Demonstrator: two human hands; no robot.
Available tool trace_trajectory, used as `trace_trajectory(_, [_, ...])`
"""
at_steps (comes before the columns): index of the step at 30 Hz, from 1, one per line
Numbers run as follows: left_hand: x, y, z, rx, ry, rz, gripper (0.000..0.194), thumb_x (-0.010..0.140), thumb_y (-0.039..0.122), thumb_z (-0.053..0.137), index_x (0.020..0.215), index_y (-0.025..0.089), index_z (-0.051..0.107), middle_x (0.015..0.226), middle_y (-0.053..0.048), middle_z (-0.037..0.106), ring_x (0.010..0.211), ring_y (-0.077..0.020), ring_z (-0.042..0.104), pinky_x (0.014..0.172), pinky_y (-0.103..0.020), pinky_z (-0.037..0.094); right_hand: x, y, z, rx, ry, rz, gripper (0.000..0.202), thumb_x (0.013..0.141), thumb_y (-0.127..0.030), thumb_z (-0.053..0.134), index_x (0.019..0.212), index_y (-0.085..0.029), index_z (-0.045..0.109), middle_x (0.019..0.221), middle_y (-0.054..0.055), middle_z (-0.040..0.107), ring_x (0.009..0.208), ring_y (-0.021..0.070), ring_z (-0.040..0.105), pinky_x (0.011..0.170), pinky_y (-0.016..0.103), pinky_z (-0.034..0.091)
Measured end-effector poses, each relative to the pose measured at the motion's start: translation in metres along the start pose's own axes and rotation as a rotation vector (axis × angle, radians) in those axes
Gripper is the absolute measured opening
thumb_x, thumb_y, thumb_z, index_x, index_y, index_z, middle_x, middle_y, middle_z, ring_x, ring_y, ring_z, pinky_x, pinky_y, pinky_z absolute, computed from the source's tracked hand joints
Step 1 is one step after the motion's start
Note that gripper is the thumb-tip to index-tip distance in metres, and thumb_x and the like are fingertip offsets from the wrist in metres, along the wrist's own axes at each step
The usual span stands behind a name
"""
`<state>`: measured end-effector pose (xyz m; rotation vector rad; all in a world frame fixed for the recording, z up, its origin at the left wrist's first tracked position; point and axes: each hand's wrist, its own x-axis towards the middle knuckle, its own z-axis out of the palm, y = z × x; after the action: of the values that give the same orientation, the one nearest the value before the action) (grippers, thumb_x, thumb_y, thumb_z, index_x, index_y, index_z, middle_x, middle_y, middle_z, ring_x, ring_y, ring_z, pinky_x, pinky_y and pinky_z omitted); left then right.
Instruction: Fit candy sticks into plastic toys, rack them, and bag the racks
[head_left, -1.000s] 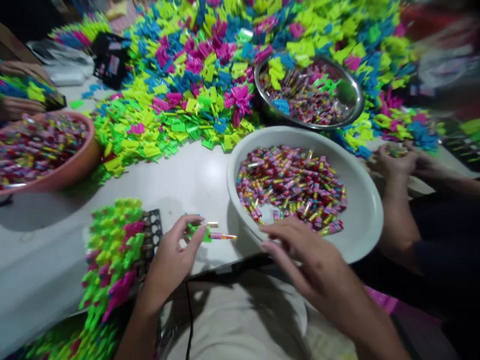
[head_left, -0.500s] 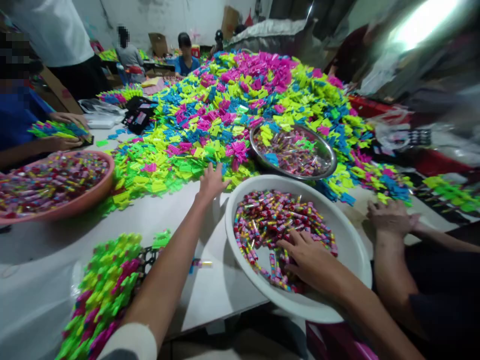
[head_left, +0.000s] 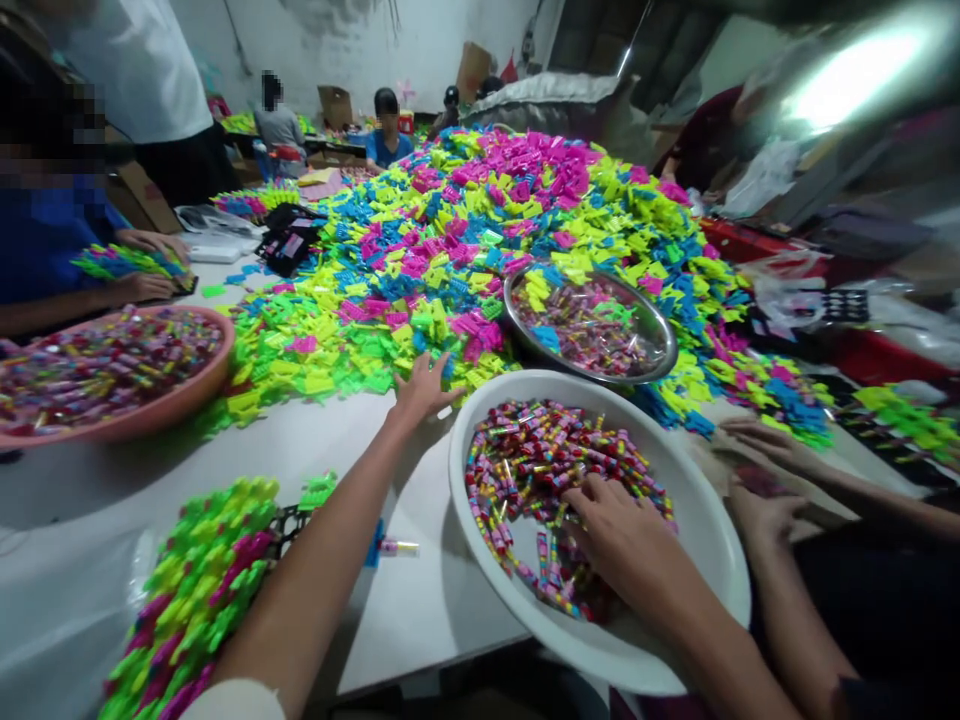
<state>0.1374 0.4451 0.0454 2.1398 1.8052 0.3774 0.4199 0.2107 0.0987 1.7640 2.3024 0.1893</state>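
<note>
My left hand [head_left: 422, 390] is open, its fingers spread at the front edge of a big pile of bright plastic pieces [head_left: 420, 260] in yellow, green, blue and magenta. Nothing shows in its grasp. My right hand [head_left: 611, 515] reaches into a white basin [head_left: 720, 590] of small wrapped candy-like tubes [head_left: 540, 450]. Its fingers are curled and the tips are hidden among the tubes, so what they grip cannot be made out. One tube with a blue piece [head_left: 373, 545] lies on the white table [head_left: 420, 610] beside my left forearm.
A steel bowl [head_left: 671, 365] of tubes stands behind the basin. At left are a pink basin [head_left: 217, 365] of tubes and a black rack holding coloured pieces [head_left: 217, 570]. A co-worker's hands [head_left: 772, 490] work close by on the right; another person [head_left: 45, 240] sits at left.
My right hand's fingers have curled further down into the tubes. My left hand stays by the pile, fingers spread. The right co-worker's hands have moved apart. The whole view has shifted slightly.
</note>
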Motion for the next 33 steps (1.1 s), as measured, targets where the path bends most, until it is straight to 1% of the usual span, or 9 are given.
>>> trace_trajectory(6, [-0.027, -0.008, -0.003, -0.008, 0.024, 0.020, 0.078, 0.101, 0.060, 0.063, 0.169, 0.032, 0.040, 0.177, -0.020, 0.035, 0.165, -0.0420, 0.032, 0.128, -0.072, 0.031, 0.003, 0.003, 0.000, 0.039, 0.129, 0.030, 0.020, 0.106, -0.029, 0.065, 0.122, -0.018, 0.068, 0.133, 0.020, 0.065, 0.117, 0.0360, 0.065, 0.092, 0.045, 0.055])
trace_trajectory(10, [-0.029, 0.002, -0.018, -0.016, 0.019, 0.021, 0.068, 0.097, 0.054, 0.071, 0.157, 0.028, 0.054, 0.162, -0.022, 0.052, 0.149, -0.0457, 0.051, 0.124, -0.075, 0.032, 0.002, 0.007, 0.004, 0.058, 0.127, 0.018, 0.030, 0.102, -0.021, 0.066, 0.131, -0.016, 0.063, 0.150, 0.022, 0.059, 0.130, 0.0389, 0.060, 0.098, 0.046, 0.054])
trace_trajectory(13, [-0.022, 0.011, -0.029, -0.047, 0.048, 0.012, 0.062, 0.094, 0.042, 0.078, 0.150, 0.022, 0.059, 0.155, -0.020, 0.056, 0.146, -0.0445, 0.053, 0.122, -0.072, 0.037, 0.002, 0.009, 0.002, 0.055, 0.074, 0.020, 0.028, 0.102, -0.010, 0.056, 0.128, -0.018, 0.063, 0.141, 0.018, 0.065, 0.118, 0.0342, 0.064, 0.090, 0.041, 0.053])
trace_trajectory(16, [-0.015, 0.013, -0.035, -0.124, 0.095, -0.004, 0.045, 0.099, 0.036, 0.075, 0.139, 0.018, 0.065, 0.146, -0.015, 0.063, 0.137, -0.0361, 0.059, 0.116, -0.063, 0.049, 0.003, 0.011, -0.001, 0.074, 0.044, 0.031, 0.029, 0.102, -0.003, 0.049, 0.123, -0.016, 0.064, 0.133, 0.017, 0.067, 0.107, 0.0292, 0.067, 0.086, 0.038, 0.051])
trace_trajectory(19, [-0.012, 0.004, -0.040, -0.239, 0.143, 0.005, 0.030, 0.103, 0.036, 0.071, 0.125, 0.016, 0.070, 0.132, -0.012, 0.069, 0.123, -0.0286, 0.067, 0.109, -0.054, 0.055, 0.005, 0.011, -0.003, 0.096, 0.037, 0.050, 0.027, 0.102, -0.007, 0.054, 0.126, -0.015, 0.063, 0.130, 0.017, 0.069, 0.111, 0.0313, 0.068, 0.087, 0.038, 0.050])
trace_trajectory(22, [-0.018, -0.009, -0.047, -0.381, 0.204, 0.032, 0.028, 0.100, 0.040, 0.075, 0.112, 0.015, 0.072, 0.122, -0.010, 0.072, 0.116, -0.0263, 0.068, 0.107, -0.050, 0.055, 0.006, 0.012, -0.002, 0.109, 0.015, 0.048, 0.033, 0.099, -0.004, 0.055, 0.128, -0.016, 0.064, 0.129, 0.016, 0.071, 0.112, 0.0311, 0.068, 0.085, 0.037, 0.050])
trace_trajectory(25, [-0.036, -0.016, -0.057, -0.563, 0.292, 0.034, 0.034, 0.092, 0.047, 0.081, 0.102, 0.016, 0.072, 0.112, -0.010, 0.073, 0.107, -0.0252, 0.068, 0.102, -0.046, 0.055, 0.005, 0.012, -0.002, 0.125, -0.013, 0.025, 0.041, 0.097, 0.003, 0.048, 0.130, -0.013, 0.066, 0.120, 0.015, 0.074, 0.103, 0.0272, 0.070, 0.082, 0.034, 0.050])
trace_trajectory(28, [-0.067, -0.016, -0.065, -0.796, 0.360, 0.014, 0.045, 0.085, 0.060, 0.083, 0.095, 0.017, 0.071, 0.097, -0.007, 0.073, 0.093, -0.0231, 0.067, 0.088, -0.037, 0.057, 0.004, 0.011, -0.003, 0.112, 0.006, 0.037, 0.044, 0.097, 0.006, 0.044, 0.133, -0.008, 0.065, 0.118, 0.018, 0.073, 0.106, 0.0267, 0.069, 0.090, 0.034, 0.051])
trace_trajectory(33, [-0.129, -0.003, -0.059, -1.257, 0.330, -0.036, 0.063, 0.083, 0.076, 0.076, 0.104, 0.017, 0.067, 0.091, -0.003, 0.070, 0.080, -0.0187, 0.071, 0.064, -0.029, 0.060, -0.002, 0.013, -0.007, 0.041, 0.057, 0.107, 0.038, 0.097, 0.003, 0.045, 0.125, -0.010, 0.068, 0.131, 0.023, 0.067, 0.116, 0.0331, 0.064, 0.091, 0.041, 0.051])
